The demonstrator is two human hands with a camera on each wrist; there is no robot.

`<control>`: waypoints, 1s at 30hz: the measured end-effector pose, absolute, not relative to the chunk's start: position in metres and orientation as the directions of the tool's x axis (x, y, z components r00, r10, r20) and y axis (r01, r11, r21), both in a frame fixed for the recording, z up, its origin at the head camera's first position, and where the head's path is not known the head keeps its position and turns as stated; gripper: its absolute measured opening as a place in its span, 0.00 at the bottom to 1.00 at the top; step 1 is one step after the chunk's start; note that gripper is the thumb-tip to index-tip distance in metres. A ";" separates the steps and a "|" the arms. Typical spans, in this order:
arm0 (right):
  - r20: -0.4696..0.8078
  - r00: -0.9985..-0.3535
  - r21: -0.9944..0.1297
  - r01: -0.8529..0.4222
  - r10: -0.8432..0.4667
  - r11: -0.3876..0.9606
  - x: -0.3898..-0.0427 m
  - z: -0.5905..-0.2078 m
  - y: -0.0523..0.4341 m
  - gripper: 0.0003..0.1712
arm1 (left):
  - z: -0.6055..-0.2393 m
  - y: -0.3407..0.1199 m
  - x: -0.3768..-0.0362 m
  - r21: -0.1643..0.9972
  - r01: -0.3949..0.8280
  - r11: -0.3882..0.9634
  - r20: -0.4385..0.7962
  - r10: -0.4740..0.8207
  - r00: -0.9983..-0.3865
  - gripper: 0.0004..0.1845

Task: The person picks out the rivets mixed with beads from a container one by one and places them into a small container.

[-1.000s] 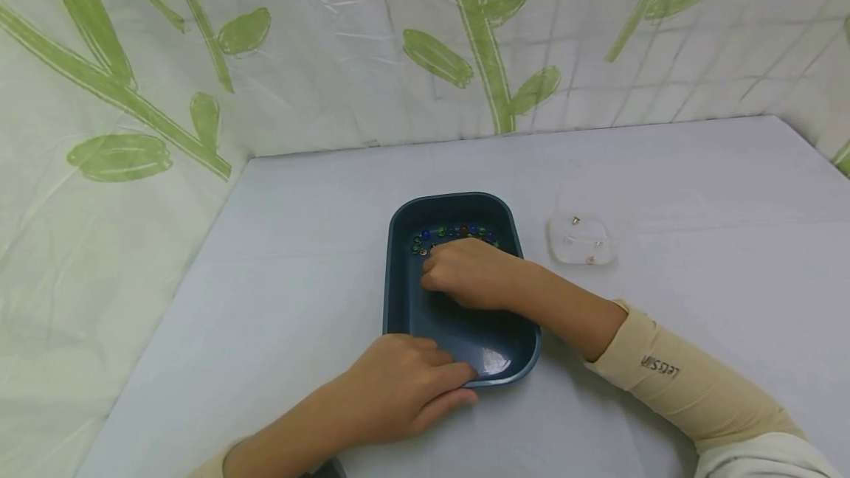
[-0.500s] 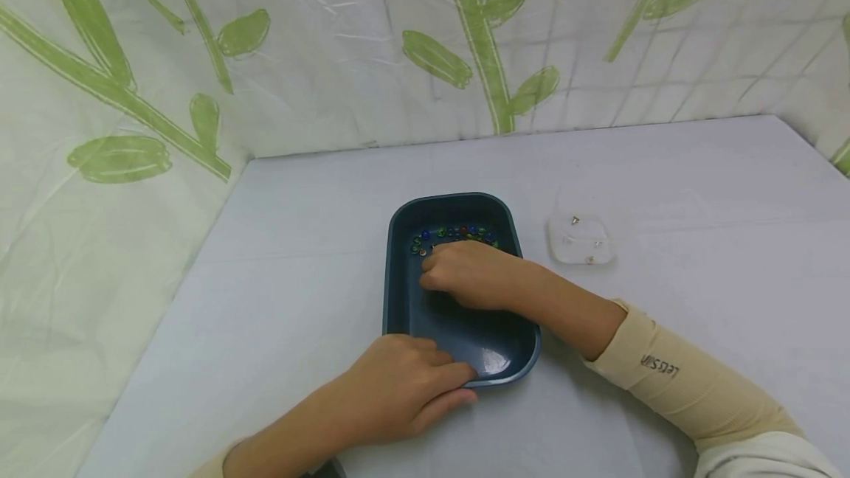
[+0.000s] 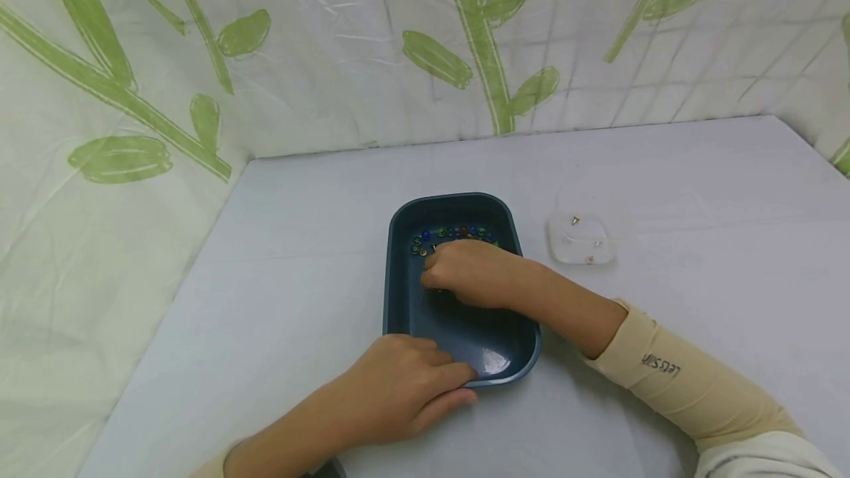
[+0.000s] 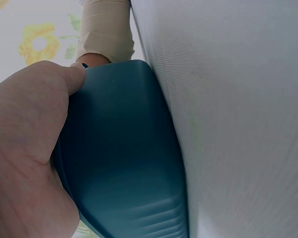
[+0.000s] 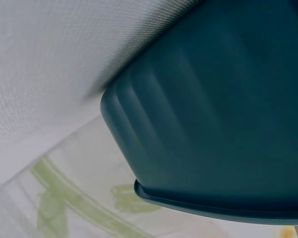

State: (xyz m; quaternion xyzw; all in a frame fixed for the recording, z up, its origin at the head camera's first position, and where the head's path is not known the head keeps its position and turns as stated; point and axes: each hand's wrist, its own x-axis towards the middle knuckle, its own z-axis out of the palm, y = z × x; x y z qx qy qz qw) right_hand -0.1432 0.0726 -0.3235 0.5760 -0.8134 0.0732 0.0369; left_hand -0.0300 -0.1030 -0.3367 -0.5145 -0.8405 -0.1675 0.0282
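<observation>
Nothing has visibly moved: the left hand (image 3: 398,386) still grips the dark blue rectangular plastic tray (image 3: 398,293); right hand (image 3: 468,271) fingers stay curled over small coloured beads (image 3: 451,231), grasp unclear.

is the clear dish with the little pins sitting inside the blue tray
No, the clear dish sits on the table to the right of the blue tray, apart from it.

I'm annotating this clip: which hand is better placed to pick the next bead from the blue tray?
The right hand: it is already inside the blue tray, fingers curled right beside the beads. The left hand grips the tray's near rim.
</observation>
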 end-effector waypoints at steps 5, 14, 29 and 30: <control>0.161 -0.328 -0.071 -0.944 -0.931 0.321 -0.143 -0.322 0.074 0.19 | -0.337 -0.103 -0.030 0.248 0.878 0.410 0.234 0.854 -0.465 0.14; 0.212 -0.337 -0.015 -0.940 -0.917 0.342 -0.145 -0.321 0.076 0.14 | -0.337 -0.103 -0.030 0.251 0.874 0.416 0.225 0.853 -0.470 0.14; 0.185 -0.325 -0.024 -0.945 -0.928 0.326 -0.147 -0.317 0.078 0.10 | -0.336 -0.103 -0.030 0.245 0.879 0.410 0.236 0.854 -0.464 0.14; 0.182 -0.326 -0.024 -0.945 -0.928 0.327 -0.146 -0.317 0.078 0.10 | -0.336 -0.103 -0.030 0.247 0.878 0.410 0.234 0.854 -0.465 0.14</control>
